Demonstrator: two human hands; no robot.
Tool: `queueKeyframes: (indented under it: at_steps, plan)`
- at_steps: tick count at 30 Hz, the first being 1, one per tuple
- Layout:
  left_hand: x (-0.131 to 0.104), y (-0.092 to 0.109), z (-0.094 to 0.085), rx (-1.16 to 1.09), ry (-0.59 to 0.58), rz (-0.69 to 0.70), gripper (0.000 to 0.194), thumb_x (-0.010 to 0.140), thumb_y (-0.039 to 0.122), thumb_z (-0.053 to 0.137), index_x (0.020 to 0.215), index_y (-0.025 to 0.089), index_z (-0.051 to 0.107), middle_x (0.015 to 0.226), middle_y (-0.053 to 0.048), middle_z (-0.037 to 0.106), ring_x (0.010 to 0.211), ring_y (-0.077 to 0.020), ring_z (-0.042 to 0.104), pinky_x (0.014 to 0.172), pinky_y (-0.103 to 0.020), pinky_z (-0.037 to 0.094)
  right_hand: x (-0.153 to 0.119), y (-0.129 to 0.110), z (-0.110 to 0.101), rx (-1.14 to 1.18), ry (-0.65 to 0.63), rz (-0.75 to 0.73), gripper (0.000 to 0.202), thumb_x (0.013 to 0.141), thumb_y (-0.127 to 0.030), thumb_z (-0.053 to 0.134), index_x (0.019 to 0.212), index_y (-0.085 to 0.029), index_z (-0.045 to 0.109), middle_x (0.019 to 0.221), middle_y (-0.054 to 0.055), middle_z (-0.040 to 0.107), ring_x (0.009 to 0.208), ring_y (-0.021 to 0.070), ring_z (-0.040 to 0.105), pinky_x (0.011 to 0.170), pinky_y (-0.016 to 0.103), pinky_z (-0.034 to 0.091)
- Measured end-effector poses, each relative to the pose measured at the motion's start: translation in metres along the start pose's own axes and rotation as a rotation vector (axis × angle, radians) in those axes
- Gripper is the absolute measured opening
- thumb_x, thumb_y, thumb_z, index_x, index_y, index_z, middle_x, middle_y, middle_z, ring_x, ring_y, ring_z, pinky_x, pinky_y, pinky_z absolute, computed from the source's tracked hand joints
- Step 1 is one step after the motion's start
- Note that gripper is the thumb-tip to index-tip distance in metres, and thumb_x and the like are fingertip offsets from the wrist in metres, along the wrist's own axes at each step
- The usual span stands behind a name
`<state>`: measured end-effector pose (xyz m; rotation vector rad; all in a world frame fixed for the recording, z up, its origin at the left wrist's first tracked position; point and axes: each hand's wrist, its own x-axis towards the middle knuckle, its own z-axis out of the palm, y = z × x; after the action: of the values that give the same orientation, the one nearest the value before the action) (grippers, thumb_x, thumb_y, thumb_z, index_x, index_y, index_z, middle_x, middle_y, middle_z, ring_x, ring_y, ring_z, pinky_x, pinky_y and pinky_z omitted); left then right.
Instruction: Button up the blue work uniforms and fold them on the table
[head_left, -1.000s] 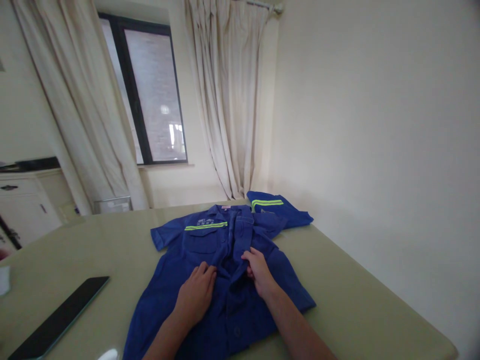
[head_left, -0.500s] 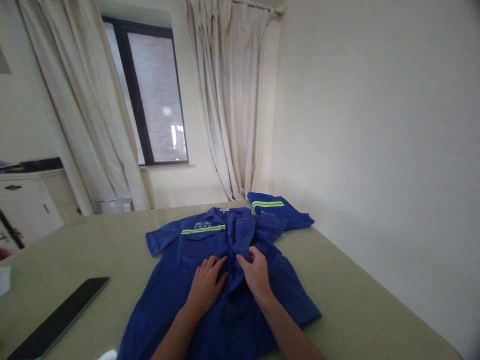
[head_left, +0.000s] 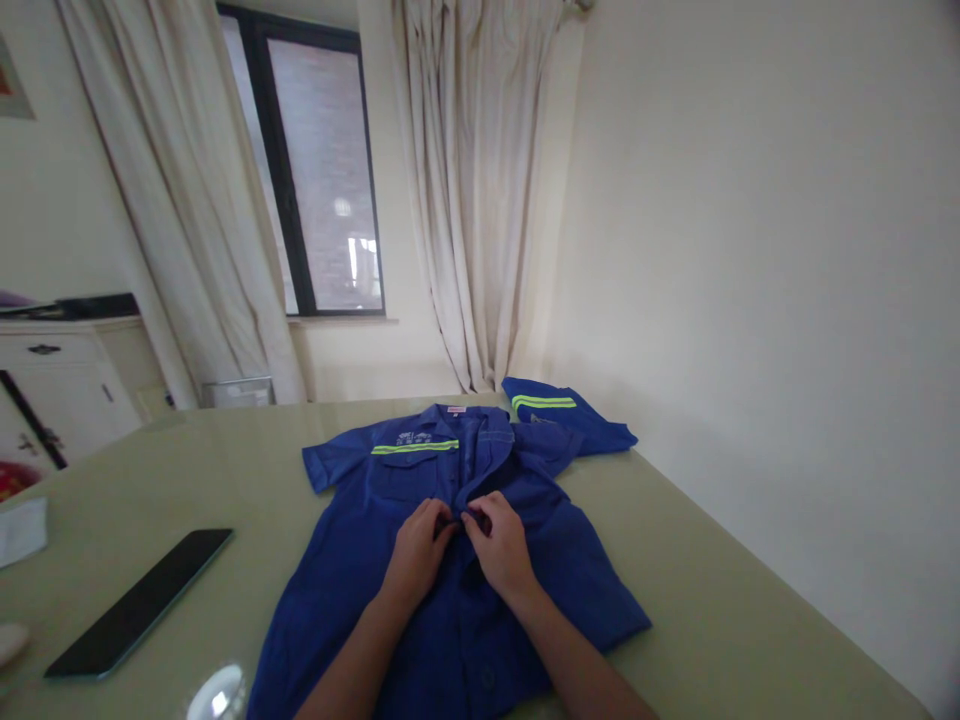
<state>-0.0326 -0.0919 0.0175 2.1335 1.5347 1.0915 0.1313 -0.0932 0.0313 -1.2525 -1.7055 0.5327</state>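
Observation:
A blue short-sleeved work shirt (head_left: 337, 570) lies spread on the table, collar away from me, with a yellow-green reflective stripe across the chest. Its upper front hangs partly open, and the right-hand flap is folded over on itself. My left hand (head_left: 421, 545) pinches the left front edge at mid-chest. Close beside it, my right hand (head_left: 499, 540) pinches the edge of the other front panel. The fingertips of both hands nearly meet at the placket; any button between them is hidden.
Behind the shirt's right sleeve lies a folded blue garment (head_left: 570, 415) with the same stripe. To the left are a dark tablet-like slab (head_left: 142, 600), a white paper (head_left: 22, 530) and a shiny round object (head_left: 217, 692). A wall (head_left: 787, 350) borders the table (head_left: 697, 580) on the right.
My left fingers have gone from lying loosely on the cloth to a pinch. My right hand has drawn its flap edge down and inward, bringing the hands together. The view has shifted slightly.

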Motion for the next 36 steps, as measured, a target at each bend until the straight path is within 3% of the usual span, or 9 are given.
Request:
queueKeyframes:
  at_steps: [5, 10, 16, 19, 23, 27, 31, 36]
  plan:
    - [-0.001, 0.007, -0.003, -0.058, 0.0, 0.045, 0.016, 0.093, 0.02, 0.049, 0.094, 0.023, 0.064, 0.095, -0.005, 0.068, 0.09, -0.0214, 0.067, 0.083, -0.034, 0.052, -0.001, 0.002, 0.002, -0.034, -0.023, -0.016, 0.012, 0.087, -0.018, 0.062, 0.09, -0.023, 0.072, 0.095, 0.005, 0.067, 0.083, 0.02, 0.064, 0.076, 0.029, 0.047]
    - [-0.004, 0.012, -0.004, 0.029, 0.01, 0.092, 0.02, 0.094, 0.018, 0.045, 0.099, 0.025, 0.064, 0.1, -0.005, 0.069, 0.095, -0.021, 0.066, 0.087, -0.033, 0.053, -0.003, -0.001, 0.0, -0.139, -0.059, -0.024, 0.017, 0.087, -0.016, 0.06, 0.09, -0.024, 0.074, 0.093, 0.004, 0.069, 0.083, 0.0199, 0.065, 0.076, 0.028, 0.045]
    - [-0.004, 0.008, 0.0, 0.106, 0.021, 0.158, 0.018, 0.096, 0.018, 0.046, 0.098, 0.026, 0.062, 0.095, -0.002, 0.071, 0.09, -0.0192, 0.068, 0.082, -0.03, 0.053, -0.003, -0.005, -0.005, -0.105, -0.088, -0.05, 0.018, 0.089, -0.02, 0.058, 0.089, -0.023, 0.077, 0.088, 0.004, 0.071, 0.078, 0.019, 0.064, 0.071, 0.027, 0.043]
    - [-0.004, 0.008, 0.001, 0.041, 0.071, 0.088, 0.014, 0.094, 0.019, 0.048, 0.096, 0.027, 0.061, 0.091, -0.001, 0.071, 0.087, -0.0186, 0.07, 0.08, -0.03, 0.054, -0.001, -0.003, -0.005, 0.039, -0.126, -0.045, 0.027, 0.095, -0.027, 0.051, 0.087, -0.023, 0.077, 0.079, 0.003, 0.072, 0.073, 0.0189, 0.064, 0.068, 0.027, 0.044]
    - [-0.005, 0.015, 0.001, -0.118, 0.125, 0.021, 0.011, 0.09, 0.022, 0.052, 0.095, 0.026, 0.061, 0.09, 0.0, 0.073, 0.086, -0.019, 0.072, 0.081, -0.031, 0.056, 0.003, 0.006, 0.0, 0.237, -0.132, 0.062, 0.015, 0.086, -0.025, 0.057, 0.084, -0.021, 0.071, 0.066, -0.001, 0.066, 0.059, 0.0166, 0.058, 0.058, 0.025, 0.042]
    - [-0.005, 0.018, 0.004, -0.32, 0.109, -0.022, 0.014, 0.092, 0.034, 0.057, 0.1, 0.024, 0.063, 0.094, -0.002, 0.075, 0.089, -0.0197, 0.073, 0.083, -0.031, 0.057, 0.003, 0.01, 0.002, 0.18, -0.101, 0.022, 0.008, 0.082, -0.02, 0.059, 0.078, -0.021, 0.066, 0.069, -0.002, 0.065, 0.062, 0.0154, 0.058, 0.059, 0.024, 0.04]
    - [0.001, 0.006, 0.006, -0.456, 0.119, -0.124, 0.022, 0.087, 0.04, 0.063, 0.099, 0.021, 0.064, 0.084, -0.002, 0.075, 0.079, -0.0204, 0.073, 0.075, -0.031, 0.057, 0.002, 0.007, 0.0, 0.044, -0.054, -0.032, 0.01, 0.082, -0.016, 0.06, 0.076, -0.022, 0.066, 0.076, 0.0, 0.064, 0.068, 0.0152, 0.057, 0.066, 0.025, 0.041]
    - [0.007, -0.002, 0.0, -0.354, 0.044, -0.067, 0.015, 0.09, 0.032, 0.058, 0.098, 0.021, 0.064, 0.085, -0.002, 0.073, 0.079, -0.02, 0.071, 0.074, -0.031, 0.055, 0.009, 0.012, 0.003, 0.177, -0.037, 0.118, 0.006, 0.078, -0.019, 0.065, 0.072, -0.02, 0.068, 0.071, 0.0, 0.065, 0.066, 0.0159, 0.057, 0.064, 0.026, 0.041]
